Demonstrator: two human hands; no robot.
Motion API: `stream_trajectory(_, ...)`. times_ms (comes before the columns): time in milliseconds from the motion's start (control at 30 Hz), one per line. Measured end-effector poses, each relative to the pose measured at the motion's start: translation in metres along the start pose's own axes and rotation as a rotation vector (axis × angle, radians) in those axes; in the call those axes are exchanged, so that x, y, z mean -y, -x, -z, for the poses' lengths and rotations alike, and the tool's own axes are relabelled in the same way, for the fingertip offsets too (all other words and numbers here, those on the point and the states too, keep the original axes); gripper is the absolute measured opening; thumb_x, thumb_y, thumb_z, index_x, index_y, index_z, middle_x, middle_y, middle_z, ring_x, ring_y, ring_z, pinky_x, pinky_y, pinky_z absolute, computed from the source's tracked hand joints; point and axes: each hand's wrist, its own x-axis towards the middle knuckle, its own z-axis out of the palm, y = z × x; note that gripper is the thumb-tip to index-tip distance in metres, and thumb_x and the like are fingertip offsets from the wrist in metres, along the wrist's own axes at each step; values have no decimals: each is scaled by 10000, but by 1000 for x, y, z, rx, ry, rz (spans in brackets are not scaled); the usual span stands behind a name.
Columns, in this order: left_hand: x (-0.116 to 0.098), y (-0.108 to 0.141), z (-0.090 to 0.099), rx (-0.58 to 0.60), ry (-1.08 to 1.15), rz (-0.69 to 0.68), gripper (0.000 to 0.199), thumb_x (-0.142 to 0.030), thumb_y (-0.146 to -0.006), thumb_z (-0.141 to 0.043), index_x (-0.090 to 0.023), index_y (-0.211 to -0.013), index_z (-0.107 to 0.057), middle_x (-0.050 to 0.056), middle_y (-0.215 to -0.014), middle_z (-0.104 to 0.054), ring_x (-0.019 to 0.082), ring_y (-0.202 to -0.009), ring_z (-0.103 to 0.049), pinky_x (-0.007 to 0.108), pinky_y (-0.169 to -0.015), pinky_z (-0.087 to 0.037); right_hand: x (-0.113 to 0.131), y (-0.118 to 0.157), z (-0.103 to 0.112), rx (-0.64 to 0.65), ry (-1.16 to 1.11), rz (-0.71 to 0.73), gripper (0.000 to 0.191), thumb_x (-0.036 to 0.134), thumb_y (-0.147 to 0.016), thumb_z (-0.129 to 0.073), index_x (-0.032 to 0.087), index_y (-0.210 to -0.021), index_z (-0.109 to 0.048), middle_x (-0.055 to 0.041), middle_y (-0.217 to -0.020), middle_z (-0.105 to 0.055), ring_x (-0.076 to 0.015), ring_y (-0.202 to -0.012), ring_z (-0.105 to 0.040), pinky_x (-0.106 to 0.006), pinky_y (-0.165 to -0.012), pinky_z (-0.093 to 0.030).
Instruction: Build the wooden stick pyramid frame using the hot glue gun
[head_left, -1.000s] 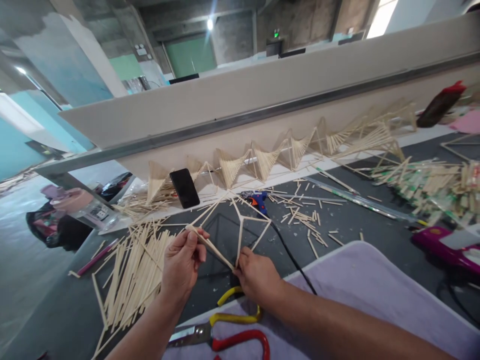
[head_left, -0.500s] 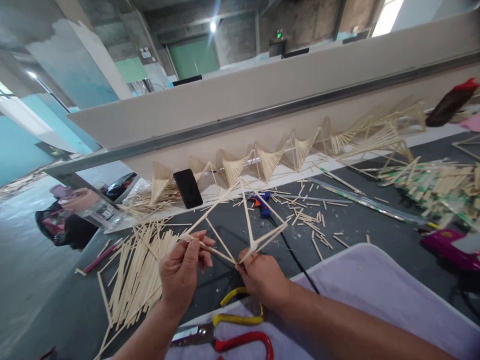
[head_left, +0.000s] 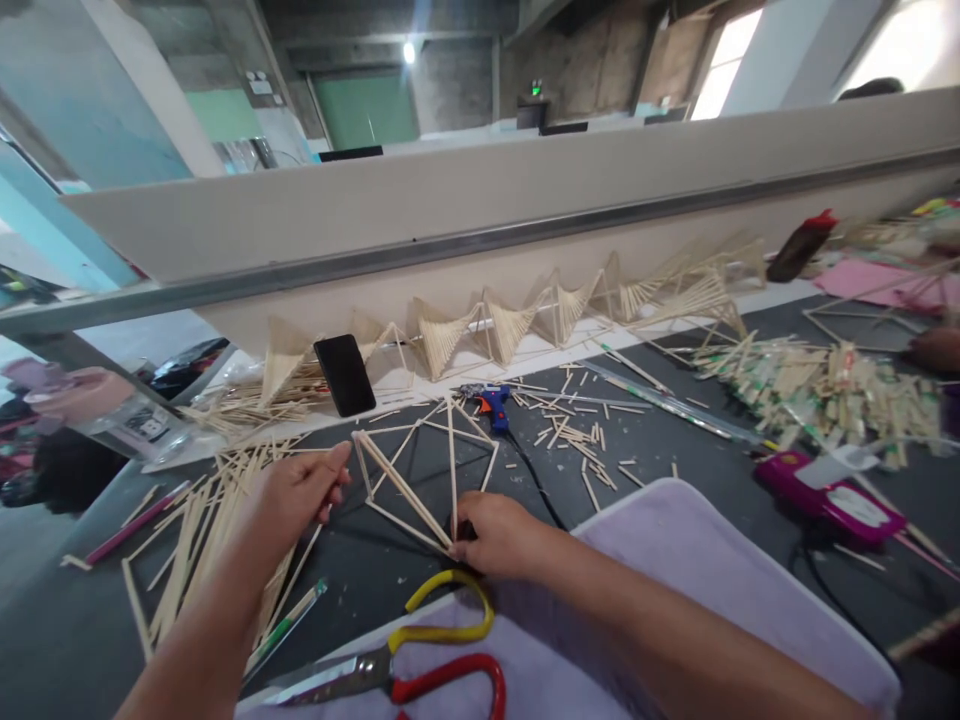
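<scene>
A geometric frame of thin wooden sticks [head_left: 405,487] rests low over the dark tabletop. My right hand [head_left: 491,530] pinches its near corner between thumb and fingers. My left hand [head_left: 300,490] is just beside the frame's left corner, apart from it, with fingers curled together; what they hold, if anything, is hidden. Beneath that hand spreads a pile of loose sticks [head_left: 187,560]. Closer to me lie scissors [head_left: 375,665] with one yellow and one red handle, partly on a lilac towel [head_left: 675,580]. A blue glue gun [head_left: 493,405] lies behind the frame.
Finished twisted stick structures [head_left: 506,325] line the back panel, and a black phone [head_left: 345,375] leans there. A bottle [head_left: 112,410] stands at left. To the right are bundled stick offcuts [head_left: 832,390], a purple device [head_left: 825,495] and another person's hand [head_left: 937,350].
My left hand has let go of the stick frame and moved left. The frame has been turned and lowered toward the table, still in my right hand. The view has swung right.
</scene>
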Motion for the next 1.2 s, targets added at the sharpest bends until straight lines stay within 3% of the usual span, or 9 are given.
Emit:
stream_trajectory(100,3,-6,7,-65,110,-109,344,-464,-715,-607,-176,-892,-668,-11,-475,-545,111,-407,-490,180,-374,-356,-2,-1,0,34,-37,11,173,342,-678,-635,195,-763,-663,4,-862,-599,-125,-725,-560,-204,-596,-375)
stream_trajectory(200,3,-7,2,22,219,-142,449,-461,-732,-583,-172,-1073,-626,-13,-466,-531,115,-430,-481,184,-406,-371,-4,-1,-3,33,-61,33,179,330,-668,-647,183,-768,-667,3,-870,-576,-119,-723,-551,-199,-610,-388)
stream_trajectory(467,-1,-5,-17,70,392,-93,468,-470,-708,-616,-165,-1062,-642,12,-557,-565,93,-440,-446,169,-381,-308,-8,-3,-7,51,-61,43,172,314,-682,-650,167,-768,-675,-11,-872,-558,-108,-723,-529,-194,-637,-402)
stream_trajectory(733,9,-12,-26,101,406,-144,368,-395,-749,-603,-157,-1023,-656,-11,-472,-497,76,-452,-411,144,-396,-267,-9,-4,-6,57,-3,68,165,313,-692,-654,167,-769,-659,-9,-863,-548,-118,-767,-532,-196,-653,-401)
stream_trajectory(933,1,-9,-27,107,440,-128,328,-363,-737,-616,-151,-981,-671,-10,-439,-492,84,-427,-411,160,-384,-259,-7,-2,-6,67,15,29,164,312,-711,-636,165,-783,-652,-14,-893,-552,-118,-772,-538,-205,-661,-402)
stream_trajectory(1000,-1,-8,-28,90,460,-158,291,-341,-730,-624,-140,-933,-679,11,-509,-551,73,-423,-410,159,-375,-254,-6,-2,-6,63,22,30,158,307,-713,-633,165,-779,-646,-15,-890,-552,-117,-775,-537,-204,-665,-401)
stream_trajectory(1100,0,-10,-30,82,475,-158,279,-336,-718,-639,-137,-911,-675,57,-764,-654,47,-432,-407,150,-363,-250,-5,-2,-5,70,17,43,157,309,-713,-637,165,-774,-643,-16,-889,-555,-118,-790,-536,-202,-670,-401)
stream_trajectory(1200,3,-12,-31,84,478,-148,289,-362,-708,-648,-145,-896,-674,73,-952,-657,32,-432,-401,142,-350,-254,-5,-2,-5,74,24,30,161,312,-702,-647,170,-776,-647,-14,-886,-561,-115,-770,-539,-200,-654,-402)
